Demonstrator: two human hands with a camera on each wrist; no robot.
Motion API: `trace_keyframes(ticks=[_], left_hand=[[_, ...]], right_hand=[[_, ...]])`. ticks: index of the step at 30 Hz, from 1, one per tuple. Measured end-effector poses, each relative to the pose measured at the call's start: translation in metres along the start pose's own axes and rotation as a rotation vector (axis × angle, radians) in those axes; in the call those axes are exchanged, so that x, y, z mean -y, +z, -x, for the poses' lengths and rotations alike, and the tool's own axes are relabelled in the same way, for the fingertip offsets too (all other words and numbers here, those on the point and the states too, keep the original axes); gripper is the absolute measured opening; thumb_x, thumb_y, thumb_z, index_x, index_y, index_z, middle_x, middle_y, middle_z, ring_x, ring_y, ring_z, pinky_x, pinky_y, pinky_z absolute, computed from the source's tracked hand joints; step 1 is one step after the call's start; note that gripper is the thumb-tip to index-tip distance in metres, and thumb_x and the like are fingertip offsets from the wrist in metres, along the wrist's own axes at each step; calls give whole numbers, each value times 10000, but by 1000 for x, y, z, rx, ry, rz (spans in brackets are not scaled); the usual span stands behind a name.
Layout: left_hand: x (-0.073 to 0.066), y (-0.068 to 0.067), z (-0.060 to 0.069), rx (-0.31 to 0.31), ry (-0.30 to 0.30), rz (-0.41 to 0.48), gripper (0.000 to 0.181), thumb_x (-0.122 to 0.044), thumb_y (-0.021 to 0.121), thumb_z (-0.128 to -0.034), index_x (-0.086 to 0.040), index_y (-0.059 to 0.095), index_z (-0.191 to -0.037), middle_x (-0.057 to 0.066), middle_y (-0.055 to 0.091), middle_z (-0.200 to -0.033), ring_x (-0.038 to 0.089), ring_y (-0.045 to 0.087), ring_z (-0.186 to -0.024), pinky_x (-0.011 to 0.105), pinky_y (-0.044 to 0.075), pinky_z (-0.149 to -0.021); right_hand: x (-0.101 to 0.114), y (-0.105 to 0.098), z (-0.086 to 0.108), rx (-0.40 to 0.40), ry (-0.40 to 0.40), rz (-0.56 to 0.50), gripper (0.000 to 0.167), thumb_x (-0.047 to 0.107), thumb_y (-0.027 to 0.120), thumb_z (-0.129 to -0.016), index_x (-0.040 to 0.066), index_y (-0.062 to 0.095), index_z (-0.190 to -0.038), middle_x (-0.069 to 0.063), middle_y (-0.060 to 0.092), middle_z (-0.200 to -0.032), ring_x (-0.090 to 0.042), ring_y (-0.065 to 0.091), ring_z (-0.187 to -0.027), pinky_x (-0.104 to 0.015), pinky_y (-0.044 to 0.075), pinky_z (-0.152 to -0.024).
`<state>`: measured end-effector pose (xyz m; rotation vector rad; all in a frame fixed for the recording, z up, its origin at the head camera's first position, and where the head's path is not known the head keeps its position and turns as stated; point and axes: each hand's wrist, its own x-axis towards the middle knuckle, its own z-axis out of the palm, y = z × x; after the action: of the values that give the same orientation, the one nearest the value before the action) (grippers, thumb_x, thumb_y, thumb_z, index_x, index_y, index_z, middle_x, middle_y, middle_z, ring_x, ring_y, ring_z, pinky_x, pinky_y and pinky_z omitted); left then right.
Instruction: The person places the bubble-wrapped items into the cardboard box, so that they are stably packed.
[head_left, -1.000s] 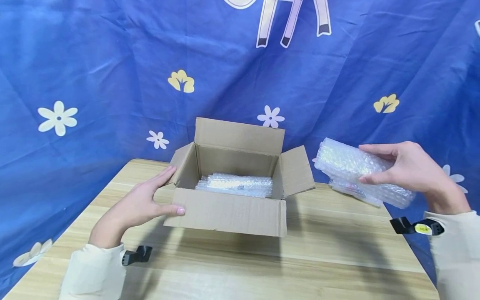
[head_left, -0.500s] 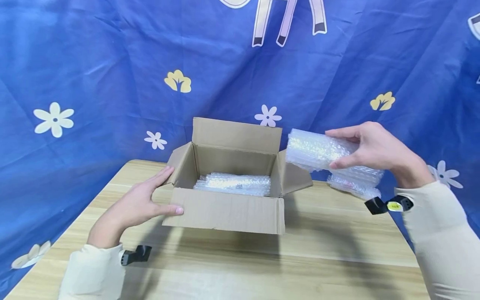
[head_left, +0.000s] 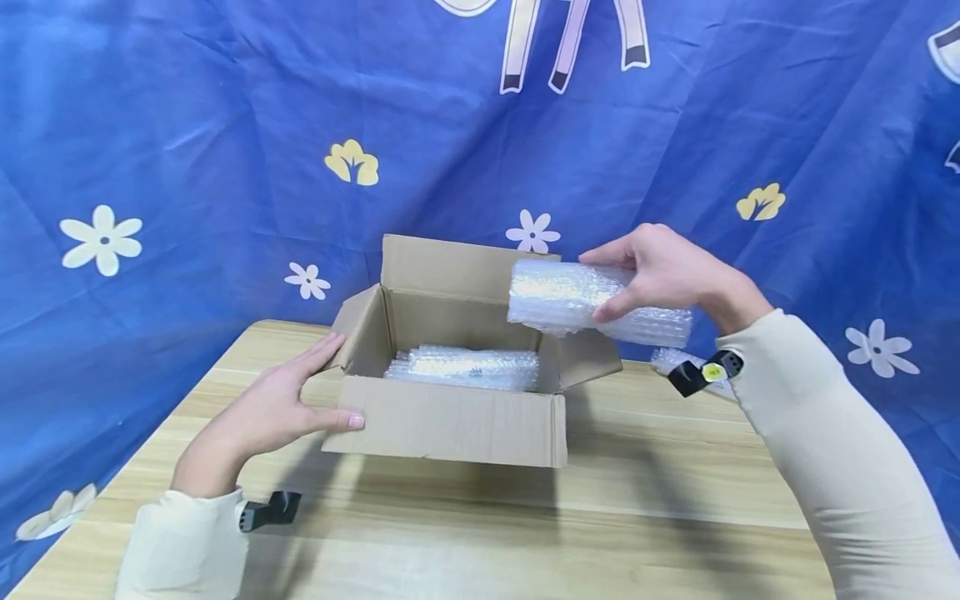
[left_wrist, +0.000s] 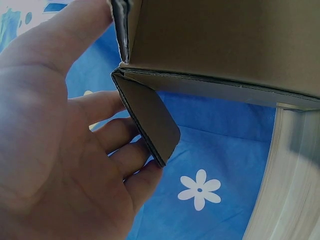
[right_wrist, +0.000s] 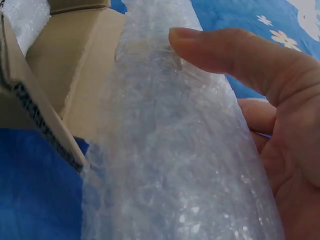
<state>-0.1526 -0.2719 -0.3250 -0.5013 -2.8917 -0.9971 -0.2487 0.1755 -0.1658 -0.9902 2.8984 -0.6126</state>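
Note:
An open cardboard box (head_left: 450,421) stands mid-table with its flaps spread out. My left hand (head_left: 273,417) holds its left front corner, the thumb on the front flap and the fingers behind the left flap (left_wrist: 147,115). Inside lies a bubble-wrapped bundle (head_left: 474,367). Above the box's right side, my right hand (head_left: 663,271) grips a roll of bubble wrap (head_left: 558,296) between thumb and fingers, tilted slightly down to the right. In the right wrist view the bubble wrap (right_wrist: 170,145) covers much of the right flap (right_wrist: 92,75). What it may enclose cannot be made out.
Another piece of bubble wrap (head_left: 671,358) lies at the table's back right, partly behind the right wrist's black camera strap (head_left: 705,372). A blue patterned cloth (head_left: 450,125) hangs directly behind the wooden table (head_left: 420,533).
My right hand has carried the bubble wrap roll leftward and slightly up, from the table's right side to over the box's right flap. The left hand keeps its hold on the box.

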Motion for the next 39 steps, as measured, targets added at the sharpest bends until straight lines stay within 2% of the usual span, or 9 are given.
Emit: trace_keyframes(ticks=[9, 15, 20, 30, 36, 39], left_hand=[[1, 0, 2, -4, 6, 11, 1152, -552, 833, -749, -157, 184, -1615, 151, 204, -1630, 444, 260, -1433, 664, 287, -1073], [0, -1, 2, 0, 3, 3, 1153, -550, 832, -752, -155, 177, -1616, 160, 205, -1628, 454, 266, -1428, 668, 295, -1065], [0, 0, 2, 1, 0, -3, 1153, -559, 828, -751, -164, 178, -1616, 152, 204, -1631, 457, 264, -1427, 673, 292, -1063], [-1, -1, 1, -3, -2, 2, 1150, -558, 830, -749, -162, 185, -1615, 156, 200, -1630, 448, 247, -1437, 669, 282, -1073], [-1, 0, 1, -1, -7, 16, 1152, -552, 836, -745, -159, 189, -1615, 154, 199, -1631, 446, 246, -1437, 667, 282, -1074], [-1, 0, 2, -3, -12, 12, 1149, -552, 835, -746, -165, 190, -1615, 145, 201, -1632, 448, 252, -1435, 670, 286, -1070]], right_hand=[[18, 14, -38, 68, -51, 1, 679, 226, 944, -649, 115, 706, -1275, 14, 722, -1125, -139, 630, -1010, -371, 512, -896], [26, 25, -59, 90, -101, 47, 672, 262, 945, -634, 128, 722, -1253, 16, 726, -1121, -124, 641, -1006, -342, 507, -908], [32, 34, -73, 135, -150, 79, 655, 263, 932, -645, 82, 721, -1237, -26, 713, -1169, -154, 634, -1087, -342, 493, -956], [39, 57, -96, 225, -185, 35, 659, 221, 918, -667, 30, 690, -1255, -48, 696, -1205, -117, 632, -1100, -282, 486, -967], [43, 75, -107, 275, -209, 41, 649, 228, 933, -655, 39, 705, -1233, -44, 704, -1182, -91, 648, -1043, -256, 500, -940], [45, 82, -114, 302, -247, 71, 509, 246, 926, -667, 69, 766, -1117, -6, 750, -1010, -54, 625, -848, -235, 516, -804]])
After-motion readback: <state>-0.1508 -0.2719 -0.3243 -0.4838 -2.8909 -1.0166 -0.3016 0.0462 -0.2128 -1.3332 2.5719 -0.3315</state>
